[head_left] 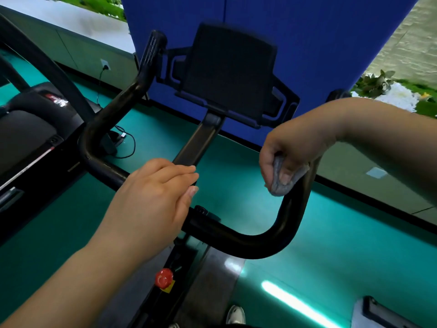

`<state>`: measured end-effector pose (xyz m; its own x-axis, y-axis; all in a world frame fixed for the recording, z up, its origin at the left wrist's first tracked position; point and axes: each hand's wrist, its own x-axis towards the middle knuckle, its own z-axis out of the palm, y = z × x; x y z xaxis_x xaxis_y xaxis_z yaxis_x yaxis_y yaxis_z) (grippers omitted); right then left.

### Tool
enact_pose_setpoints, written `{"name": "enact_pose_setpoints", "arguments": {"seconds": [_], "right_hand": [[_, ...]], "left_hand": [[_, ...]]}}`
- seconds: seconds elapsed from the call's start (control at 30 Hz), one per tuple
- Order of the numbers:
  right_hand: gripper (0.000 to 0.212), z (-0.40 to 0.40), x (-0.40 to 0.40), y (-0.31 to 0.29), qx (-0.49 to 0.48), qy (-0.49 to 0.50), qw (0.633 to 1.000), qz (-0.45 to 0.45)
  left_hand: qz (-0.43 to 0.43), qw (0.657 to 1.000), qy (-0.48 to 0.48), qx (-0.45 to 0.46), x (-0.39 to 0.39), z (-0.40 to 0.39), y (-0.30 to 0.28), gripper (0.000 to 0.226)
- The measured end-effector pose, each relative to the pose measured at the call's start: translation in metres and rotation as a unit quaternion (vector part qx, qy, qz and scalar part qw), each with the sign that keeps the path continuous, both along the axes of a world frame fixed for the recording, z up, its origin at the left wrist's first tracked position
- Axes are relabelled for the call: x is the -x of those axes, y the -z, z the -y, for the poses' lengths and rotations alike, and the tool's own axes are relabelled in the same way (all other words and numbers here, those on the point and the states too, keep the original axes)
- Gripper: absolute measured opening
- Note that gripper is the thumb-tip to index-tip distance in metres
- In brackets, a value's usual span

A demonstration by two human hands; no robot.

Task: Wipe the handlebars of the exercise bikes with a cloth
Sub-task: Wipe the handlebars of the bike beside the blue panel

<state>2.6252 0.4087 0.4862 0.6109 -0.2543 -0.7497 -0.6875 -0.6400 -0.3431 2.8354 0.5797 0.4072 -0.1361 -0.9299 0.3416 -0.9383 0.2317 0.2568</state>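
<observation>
My right hand (pixel 293 147) grips grey crumpled cloth (pixel 282 179) round black tubular handlebar's (pixel 257 242) right upright | bar rises away, probably toward its hidden tip | left hand (pixel 153 200) flat, fingers straight, on crossbar centre

Black handlebar (pixel 257 242), black ribbed grip end (pixel 152 47), black console (pixel 230 72). Pale grey cloth (pixel 285 176). Teal floor (pixel 236 181). Blue partition (pixel 307 31). Red knob (pixel 163 278) over yellow tag (pixel 170 288).
</observation>
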Motion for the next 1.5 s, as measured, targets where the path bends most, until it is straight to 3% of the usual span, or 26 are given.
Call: {"name": "enact_pose_setpoints", "arguments": {"seconds": [0.17,0.37,0.6,0.77,0.93,1.07,1.17,1.23,1.3,1.5], "right_hand": [[0.02,-0.018,0.004,0.012,-0.01,0.043,0.999,0.012],[0.015,-0.006,0.01,0.002,0.064,0.077,0.995,0.002],[0.017,-0.024,0.017,0.014,-0.001,0.114,0.991,0.069],[0.02,-0.027,0.039,0.015,0.057,0.154,0.972,0.168],[0.025,-0.061,0.06,0.038,0.199,0.255,0.868,0.376],[0.026,-0.084,0.069,0.051,0.25,0.351,0.777,0.459],[0.025,-0.099,0.081,0.061,0.293,0.49,0.635,0.52],[0.028,-0.107,0.082,0.074,0.257,0.599,0.526,0.546],[0.036,-0.114,0.079,0.091,0.205,0.673,0.458,0.544],[0.036,-0.161,0.05,0.133,0.116,0.721,0.432,0.53]], "left_hand": [[-0.005,1.0,0.01,-0.002,-0.002,0.003,-0.002,0.039],[-0.007,1.0,0.022,-0.007,-0.004,0.008,-0.005,0.038],[-0.01,0.999,0.039,0.006,-0.004,0.013,0.0,0.037],[-0.016,0.999,0.043,0.01,-0.005,0.021,-0.002,0.04],[-0.011,0.999,0.052,0.001,0.008,0.031,-0.001,0.04],[0.008,0.995,0.099,0.017,0.034,0.044,-0.004,0.039],[0.021,0.991,0.125,0.034,0.052,0.057,-0.015,0.047],[0.026,0.991,0.127,0.039,0.059,0.065,-0.023,0.058],[0.034,0.99,0.128,0.037,0.067,0.074,-0.03,0.064],[0.056,0.991,0.121,0.005,0.073,0.082,-0.028,0.066]]}}
